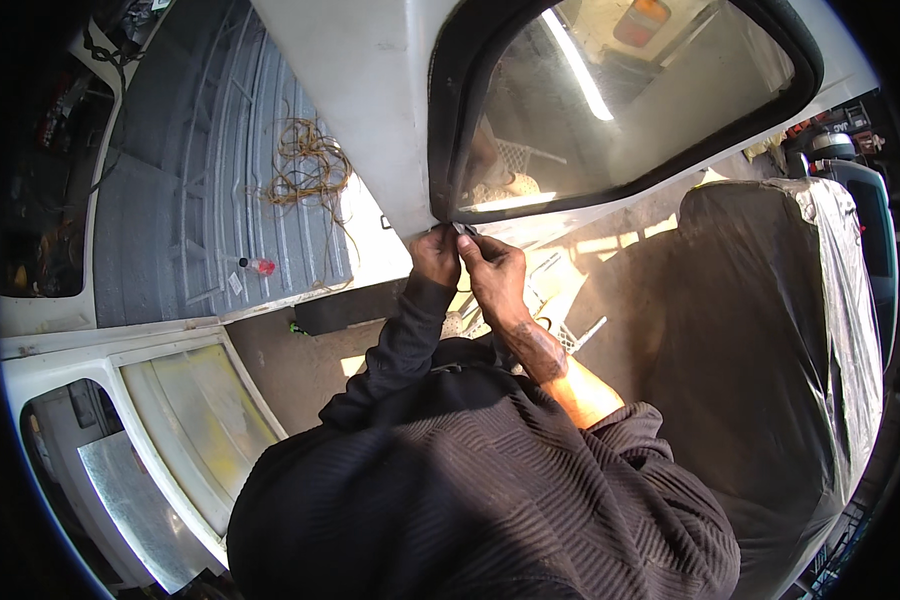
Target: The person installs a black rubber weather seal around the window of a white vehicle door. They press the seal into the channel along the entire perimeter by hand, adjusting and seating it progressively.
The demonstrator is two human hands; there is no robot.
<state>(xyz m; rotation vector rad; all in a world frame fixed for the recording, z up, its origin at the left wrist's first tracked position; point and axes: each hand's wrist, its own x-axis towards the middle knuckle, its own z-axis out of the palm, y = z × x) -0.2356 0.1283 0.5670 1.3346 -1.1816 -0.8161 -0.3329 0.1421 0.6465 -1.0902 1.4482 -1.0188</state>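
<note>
A window (660, 110) with a thick black rubber seal (445, 120) sits in a white vehicle panel (370, 60). Both of my hands meet at the seal's lower left corner. My left hand (436, 257) is closed against that corner, its fingertips mostly hidden, so I cannot make out what they grip. Beside it, my right hand (497, 272) pinches a small dark object with a pale tip (462, 229) between thumb and fingers. Its kind is too small to tell, and it lies close to the rubber.
Left of the panel, a ribbed grey cargo floor (240, 180) carries a tangle of brown cord (310, 160) and a red-capped clear bottle (258, 266). A white vehicle door (140, 350) stands open at lower left. Black plastic sheeting (750, 350) drapes a bulky shape at right.
</note>
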